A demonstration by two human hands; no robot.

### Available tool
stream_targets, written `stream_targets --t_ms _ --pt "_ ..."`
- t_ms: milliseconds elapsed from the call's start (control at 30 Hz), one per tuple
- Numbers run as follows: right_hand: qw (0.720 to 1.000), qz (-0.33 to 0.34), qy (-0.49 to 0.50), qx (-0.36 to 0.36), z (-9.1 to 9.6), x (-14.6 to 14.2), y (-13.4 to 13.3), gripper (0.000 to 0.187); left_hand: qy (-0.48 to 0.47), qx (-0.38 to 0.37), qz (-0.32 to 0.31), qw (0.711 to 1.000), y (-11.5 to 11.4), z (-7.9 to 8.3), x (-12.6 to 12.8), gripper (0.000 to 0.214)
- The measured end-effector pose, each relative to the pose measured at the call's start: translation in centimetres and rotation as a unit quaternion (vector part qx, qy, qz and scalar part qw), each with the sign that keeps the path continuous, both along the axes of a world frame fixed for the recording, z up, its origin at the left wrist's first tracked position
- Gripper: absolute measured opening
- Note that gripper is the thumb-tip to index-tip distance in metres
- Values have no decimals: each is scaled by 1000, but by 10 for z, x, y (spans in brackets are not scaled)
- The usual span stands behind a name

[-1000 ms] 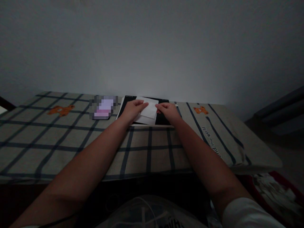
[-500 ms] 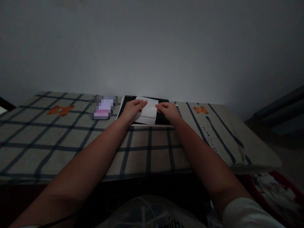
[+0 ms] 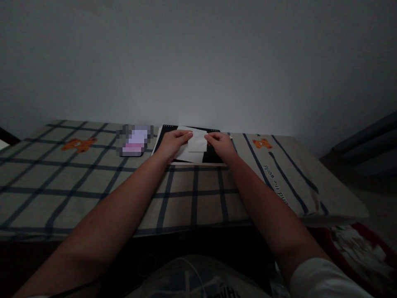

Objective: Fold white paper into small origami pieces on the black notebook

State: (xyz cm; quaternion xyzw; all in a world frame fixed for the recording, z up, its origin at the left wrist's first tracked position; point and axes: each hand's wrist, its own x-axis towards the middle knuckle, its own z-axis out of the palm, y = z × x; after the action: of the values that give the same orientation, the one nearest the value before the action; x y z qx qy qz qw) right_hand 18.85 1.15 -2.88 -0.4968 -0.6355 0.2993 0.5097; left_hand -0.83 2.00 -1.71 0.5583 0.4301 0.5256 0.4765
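A small white folded piece of paper (image 3: pixel 197 142) hangs between my two hands, pinched at its upper corners. My left hand (image 3: pixel 174 142) is closed, thumb and fingers gripping the left corner. Closed in the same way, my right hand (image 3: pixel 219 142) holds the right corner. Beneath them lies a larger white sheet (image 3: pixel 189 157), set at a slant on a black pad with small holes along its top edge (image 3: pixel 212 157). Pale page edges show under the black pad. The paper's back side is hidden.
A checked tablecloth (image 3: pixel 192 190) with orange bear prints covers the table. To the left lies a phone with a lit, blurred screen (image 3: pixel 136 140). A grey wall (image 3: pixel 198 66) rises behind the table. Red and white fabric (image 3: pixel 359 248) shows at the lower right.
The small white paper has turned slightly and now hangs straighter, its left edge a little further right. Both hands stay almost in place.
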Motion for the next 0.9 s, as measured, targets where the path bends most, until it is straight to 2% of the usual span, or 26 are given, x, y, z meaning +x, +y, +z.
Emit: stream_targets --t_ms 233,533,667,900 --pt "998 -33 -43 32 1 1 0 27 99 113 2 989 1 1 -5 40" --pt "987 -60 -111 97 6 3 -4 21 179 107 9 978 -1 8 -8 23" --pt "981 -55 -140 122 8 3 -5 19 243 122 -1 962 3 5 -11 19" --pt "974 -41 -160 152 9 6 -5 18 315 219 -50 922 5 0 -11 19"
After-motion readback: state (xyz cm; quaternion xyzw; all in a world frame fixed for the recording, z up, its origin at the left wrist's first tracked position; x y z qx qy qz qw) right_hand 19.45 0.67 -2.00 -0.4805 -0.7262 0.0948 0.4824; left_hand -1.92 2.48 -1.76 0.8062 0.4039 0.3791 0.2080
